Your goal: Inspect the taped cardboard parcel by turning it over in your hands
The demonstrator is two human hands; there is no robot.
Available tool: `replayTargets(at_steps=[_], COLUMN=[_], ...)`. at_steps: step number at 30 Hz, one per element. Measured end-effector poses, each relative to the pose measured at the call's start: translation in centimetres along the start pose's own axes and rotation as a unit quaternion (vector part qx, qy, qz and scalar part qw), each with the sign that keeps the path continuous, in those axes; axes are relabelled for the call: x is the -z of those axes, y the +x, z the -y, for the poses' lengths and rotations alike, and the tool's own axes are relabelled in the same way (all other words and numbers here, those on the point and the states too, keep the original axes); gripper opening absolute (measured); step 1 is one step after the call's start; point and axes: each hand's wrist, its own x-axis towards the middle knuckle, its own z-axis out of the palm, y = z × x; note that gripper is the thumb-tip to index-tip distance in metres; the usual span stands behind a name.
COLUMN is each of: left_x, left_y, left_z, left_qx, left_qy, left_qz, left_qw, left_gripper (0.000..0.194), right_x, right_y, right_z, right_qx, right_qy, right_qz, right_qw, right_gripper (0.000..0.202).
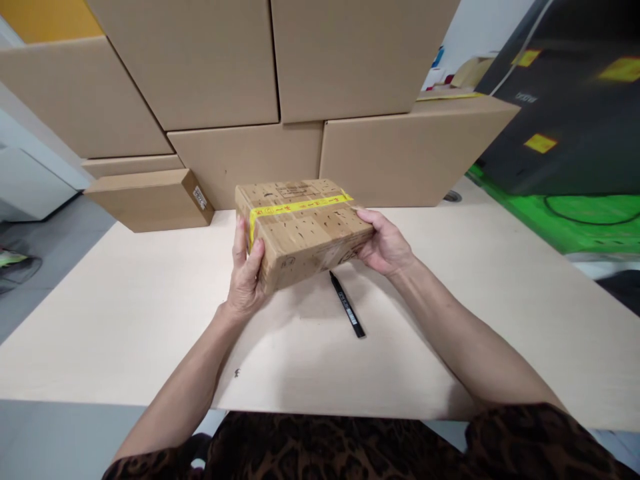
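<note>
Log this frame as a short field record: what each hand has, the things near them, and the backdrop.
left hand: grips the left end of the box
right hand: grips the box's right end
box: taped with a yellow strip, held above the table
pen: black, lying on the table under the box
backdrop: stacked cartons along the table's far edge

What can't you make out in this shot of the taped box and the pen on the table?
Head view only:
- Small taped box: printing on its top and on the yellow tape is too small to read; its underside faces away.
- Left hand and right hand: the box hides part of the fingers of each grip.
- Black pen: label too small; its far end lies in the box's shadow.
- White label on the flat carton: too small to read.
</note>
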Motion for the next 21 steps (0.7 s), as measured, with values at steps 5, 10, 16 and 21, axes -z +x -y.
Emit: replayTargets(at_steps=[5,10,16,21], left_x=[1.1,1.8,-1.1,-1.0], left_y=[1.0,0.8,0.6,1.7], left_z=[-0.8,-1.7,-2.5,-3.3], left_qx=[0.089,0.208,0.283,0.332], left_qy=[-0.080,-0.206,-0.257,-0.302], left_qz=[0.123,0.193,0.046,0.034], left_qw=[0.985,0.936,0.923,0.893], left_gripper=[0.103,0.130,0.103,0.089], right_x=[-0.5,-0.6,-1.7,-1.3], right_y=[0.2,0.1,-1.3,-2.1], right_z=[-1.2,-1.8,-2.6,-3.1], right_qx=[0.055,0.120,0.196,0.252], right_qy=[0.027,-0.008,-0.040,-0.088], right_qz=[-0.025,-0.038,-0.045,-0.016], right_qw=[0.998,0.992,0.979,0.964], right_gripper=[0.037,0.040,0.050,0.059])
